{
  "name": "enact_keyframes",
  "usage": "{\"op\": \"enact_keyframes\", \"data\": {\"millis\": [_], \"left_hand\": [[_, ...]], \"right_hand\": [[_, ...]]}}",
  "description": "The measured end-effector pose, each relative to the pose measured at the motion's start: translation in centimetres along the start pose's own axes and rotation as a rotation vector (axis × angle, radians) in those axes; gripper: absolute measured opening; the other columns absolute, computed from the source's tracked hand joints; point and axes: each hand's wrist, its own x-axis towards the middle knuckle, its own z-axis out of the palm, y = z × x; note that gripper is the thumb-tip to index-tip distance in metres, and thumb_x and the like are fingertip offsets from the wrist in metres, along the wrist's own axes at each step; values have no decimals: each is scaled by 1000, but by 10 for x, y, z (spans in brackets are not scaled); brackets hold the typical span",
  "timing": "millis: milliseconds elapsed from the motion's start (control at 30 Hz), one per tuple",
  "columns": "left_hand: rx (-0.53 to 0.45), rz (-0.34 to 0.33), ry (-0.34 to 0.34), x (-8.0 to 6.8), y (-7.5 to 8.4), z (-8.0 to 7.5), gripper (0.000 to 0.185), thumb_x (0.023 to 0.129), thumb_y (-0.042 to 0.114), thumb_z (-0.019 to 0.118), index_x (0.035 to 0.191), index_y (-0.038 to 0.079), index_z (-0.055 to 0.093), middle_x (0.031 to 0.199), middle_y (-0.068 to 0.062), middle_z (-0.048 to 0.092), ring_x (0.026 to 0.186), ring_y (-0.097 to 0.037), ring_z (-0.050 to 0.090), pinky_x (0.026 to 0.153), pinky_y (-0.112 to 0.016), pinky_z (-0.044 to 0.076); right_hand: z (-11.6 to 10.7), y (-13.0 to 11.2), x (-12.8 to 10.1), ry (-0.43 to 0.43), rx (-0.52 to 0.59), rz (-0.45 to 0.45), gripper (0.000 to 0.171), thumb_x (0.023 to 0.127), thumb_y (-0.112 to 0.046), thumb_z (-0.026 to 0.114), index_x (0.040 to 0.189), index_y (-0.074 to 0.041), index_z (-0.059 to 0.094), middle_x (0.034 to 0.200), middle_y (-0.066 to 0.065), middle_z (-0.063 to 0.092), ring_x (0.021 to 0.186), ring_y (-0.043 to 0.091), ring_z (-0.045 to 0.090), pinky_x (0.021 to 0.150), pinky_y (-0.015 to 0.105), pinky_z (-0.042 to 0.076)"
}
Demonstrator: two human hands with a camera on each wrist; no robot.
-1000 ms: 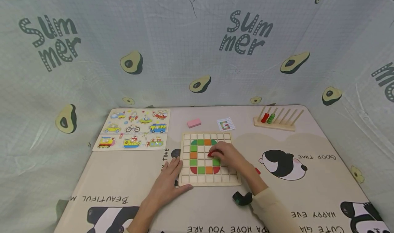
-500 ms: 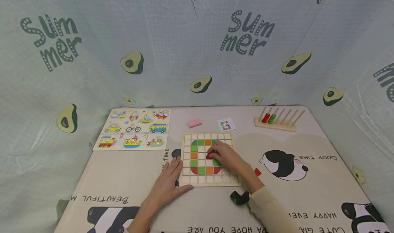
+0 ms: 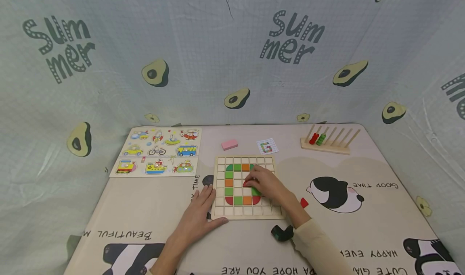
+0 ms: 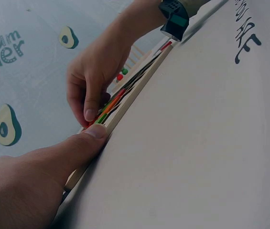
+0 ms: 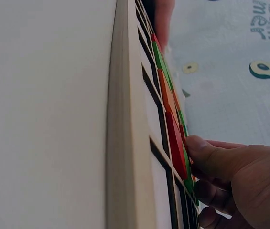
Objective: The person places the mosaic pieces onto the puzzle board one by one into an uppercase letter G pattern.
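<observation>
Right hand [image 3: 267, 184] rests over the wooden grid board [image 3: 247, 215]; its fingers [image 5: 206, 157] are curled and pinch a red tile [image 3: 247, 183], held at the fingertips just inside the open mouth of the coloured G pattern, over an empty cell. Left hand [image 3: 197, 218] lies flat, fingers straight, thumb [image 4: 84, 143] pressed against the board's near-left edge. The right hand is nearer the tile; the left lies well apart from it.

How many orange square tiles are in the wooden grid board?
3 orange square tiles: top row, left side, bottom row of the coloured pattern. The right hand, pinching a red wooden tile, may hide more.
</observation>
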Motion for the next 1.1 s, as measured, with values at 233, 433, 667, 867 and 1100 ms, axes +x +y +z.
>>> {"op": "enact_keyframes", "data": {"millis": [233, 433, 667, 867, 1100], "left_hand": [[3, 0, 1, 0, 0, 0, 98, 74, 76, 54, 144, 9, 38, 152, -3, 34, 144, -18, 25, 122, -38, 18], [7, -1, 2, 0, 0, 0, 98, 74, 75, 54, 144, 9, 37, 153, -3, 34, 144, -18, 25, 122, -38, 18], [8, -1, 3, 0, 0, 1, 98, 74, 75, 54, 144, 9, 37, 153, -3, 34, 144, -18, 25, 122, -38, 18], [15, -2, 3, 0, 0, 1, 98, 73, 75, 54, 144, 10, 38, 152, -3, 34, 144, -18, 25, 122, -38, 18], [14, -4, 3, 0, 1, 0, 98, 73, 75, 55, 144, 9, 38, 152, -3, 34, 144, -19, 25, 122, -39, 18]], "right_hand": [[1, -1, -1, 1, -13, 26, 11, 88, -25, 65, 96, -21, 71, 92, -11, 58, 82, 3, 52, 78, 23, 53], [-2, -3, -3, 16, -8, 68, 16, 89, -27, 64, 102, -18, 68, 96, -9, 59, 82, 4, 52, 77, 24, 54], [-5, -2, -5, 36, -12, 115, 18, 88, -31, 65, 100, -18, 67, 93, -10, 59, 80, 3, 52, 72, 19, 53], [-9, -2, -10, 48, 3, 131, 18, 87, -26, 66, 102, -16, 67, 94, -8, 59, 81, 4, 53, 72, 20, 53], [-16, 2, -20, 67, 42, 151, 21, 87, -26, 66, 105, -16, 64, 97, -8, 58, 82, 5, 53, 72, 22, 53]]}}
